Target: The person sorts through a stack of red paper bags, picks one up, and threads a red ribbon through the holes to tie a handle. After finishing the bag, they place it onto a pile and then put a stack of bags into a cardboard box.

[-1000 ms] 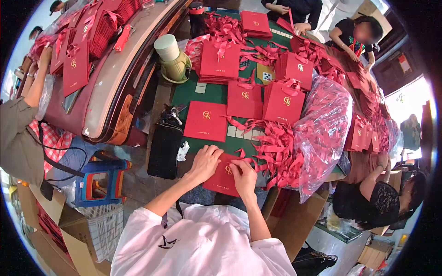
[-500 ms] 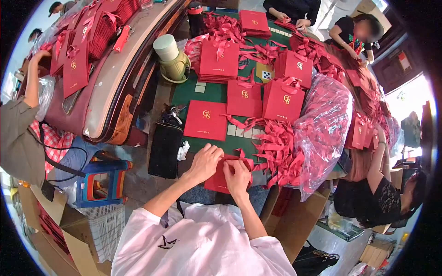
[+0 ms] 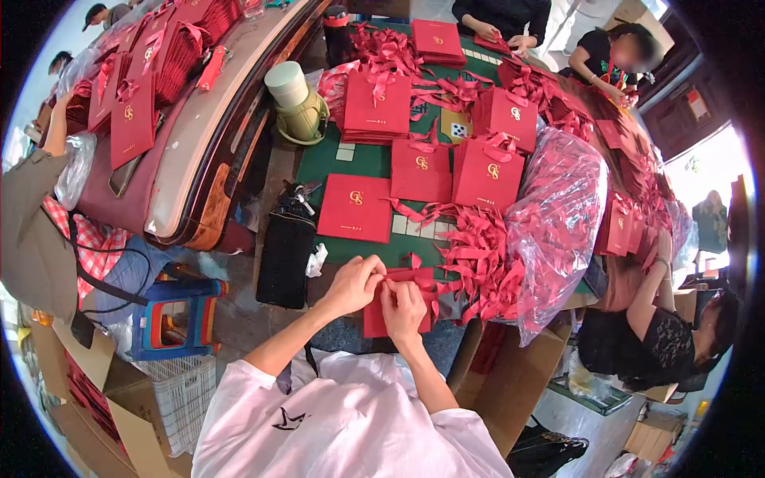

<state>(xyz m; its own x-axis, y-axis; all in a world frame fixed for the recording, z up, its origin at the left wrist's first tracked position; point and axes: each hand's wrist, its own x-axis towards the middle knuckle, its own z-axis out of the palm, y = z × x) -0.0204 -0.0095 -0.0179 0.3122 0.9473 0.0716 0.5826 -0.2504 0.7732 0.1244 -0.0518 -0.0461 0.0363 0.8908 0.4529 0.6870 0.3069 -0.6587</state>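
A red paper gift bag (image 3: 421, 319) lies at the table's near edge, in front of my body. My left hand (image 3: 355, 285) pinches at its upper left edge. Close beside it, my right hand (image 3: 404, 307) is closed, its fingertips at the same bag. Whether a ribbon end sits between my fingertips is too small to make out. Just beyond my hands, a flat red bag with a gold print (image 3: 355, 209) rests on the green mat (image 3: 319, 163). To the right of my hands is a heap of red ribbons (image 3: 482, 255).
Stacks of red bags (image 3: 376, 107) stand farther back. A clear plastic bag (image 3: 558, 215) bulges at the right. A black pouch (image 3: 285, 259) and a green cup (image 3: 303, 119) are on the left. An open carton (image 3: 510, 374) stands below. Other people handle red bags around the tables.
My right hand has shifted slightly left and down, nearer my left hand, and its fingers have drawn together. The red bag under them has moved a little to the right.
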